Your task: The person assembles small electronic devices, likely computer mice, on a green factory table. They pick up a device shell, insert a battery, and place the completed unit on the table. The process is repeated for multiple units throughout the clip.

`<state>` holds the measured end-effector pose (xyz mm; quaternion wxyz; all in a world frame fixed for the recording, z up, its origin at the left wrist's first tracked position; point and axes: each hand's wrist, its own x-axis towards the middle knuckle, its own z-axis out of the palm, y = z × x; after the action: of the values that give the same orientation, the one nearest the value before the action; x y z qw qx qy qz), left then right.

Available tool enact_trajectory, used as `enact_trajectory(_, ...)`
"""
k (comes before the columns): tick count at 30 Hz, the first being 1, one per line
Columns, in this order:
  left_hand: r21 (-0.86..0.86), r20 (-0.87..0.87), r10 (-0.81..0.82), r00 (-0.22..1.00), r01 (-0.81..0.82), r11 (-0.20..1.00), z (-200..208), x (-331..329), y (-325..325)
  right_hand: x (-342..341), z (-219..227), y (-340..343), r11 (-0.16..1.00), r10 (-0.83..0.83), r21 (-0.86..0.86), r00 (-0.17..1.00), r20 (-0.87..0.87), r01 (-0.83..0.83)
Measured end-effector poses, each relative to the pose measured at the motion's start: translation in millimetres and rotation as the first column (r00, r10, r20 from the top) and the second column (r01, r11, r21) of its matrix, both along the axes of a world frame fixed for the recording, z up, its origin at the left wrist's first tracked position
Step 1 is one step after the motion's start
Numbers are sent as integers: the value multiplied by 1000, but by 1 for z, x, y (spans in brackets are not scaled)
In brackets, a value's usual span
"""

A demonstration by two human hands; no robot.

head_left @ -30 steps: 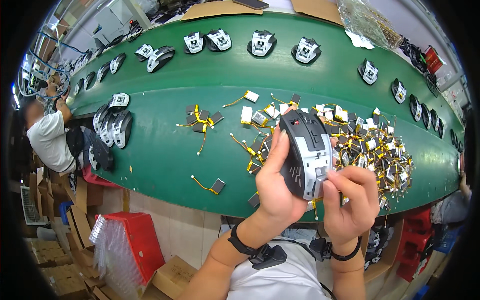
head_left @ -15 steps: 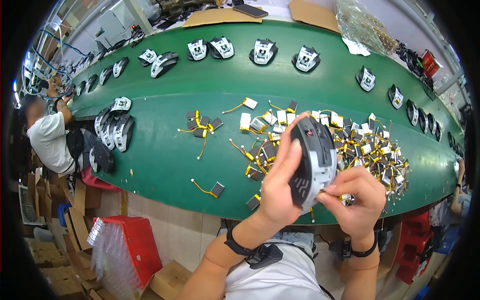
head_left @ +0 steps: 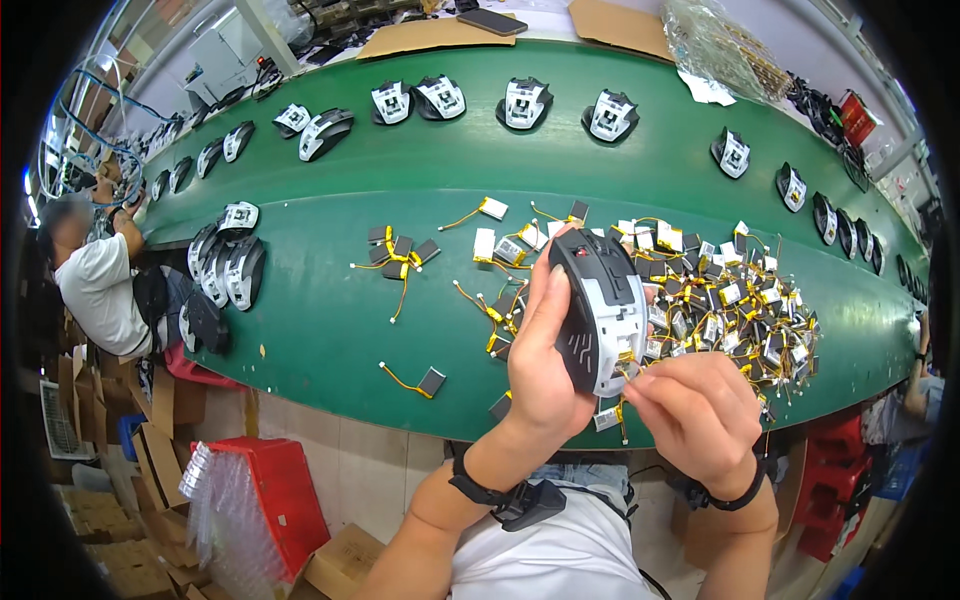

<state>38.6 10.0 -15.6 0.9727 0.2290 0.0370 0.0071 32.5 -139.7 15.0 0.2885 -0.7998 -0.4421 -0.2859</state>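
Black and silver-grey plastic forms the partly open computer mouse (head_left: 605, 310) in the person's left hand (head_left: 545, 375). That hand is curved around it, spread only as wide as the mouse body: the thumb lies along the near-left flank, the palm is against the lower left, and a fingertip shows past the right edge. The mouse is tilted, its long side pointing away from the wearer, above the green tabletop (head_left: 330, 300).

At the mouse's lower end, the right hand (head_left: 695, 405) has thumb and forefinger pinched together on a thin yellowish piece (head_left: 630, 371), too small to make out further. The other right fingers are curled in.

Just below the mouse, near both hands, lies a silver rectangular battery cell (head_left: 606, 417). Right of the left hand's grip and beyond the right hand spreads a heap of small silver and dark-grey battery cells with yellow tape and thin wires (head_left: 725, 300). Left of the grip lies a single dark-grey cell with a yellow lead (head_left: 431, 382); farther up and left is a loose dark-grey cluster of cells (head_left: 402, 248). Well beyond the grip, similar black-and-white mouse bodies (head_left: 525, 103) stand in a curved row.
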Motion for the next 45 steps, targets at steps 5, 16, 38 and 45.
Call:
enact_trajectory(5, -90, -61, 87, 994, -93, 992, -2, 0, -4, -7, -8, 21, 988, -106, 98, 990, -96, 115)
enact_trajectory(16, -98, -100, 42, 994, -52, 994, -4, 5, -6, -33, -27, 24, 956, -288, -77, 957, -38, 284)
enact_trajectory(38, 450, 219, -8, 976, -94, 888, 6, 7, -52, 22, -5, -28, 955, 111, 277, 734, -670, 109)
enact_trajectory(45, 739, 153, -381, 912, 150, 656, 9, 15, -39, 182, -9, -164, 862, -366, 79, 723, -586, 501)
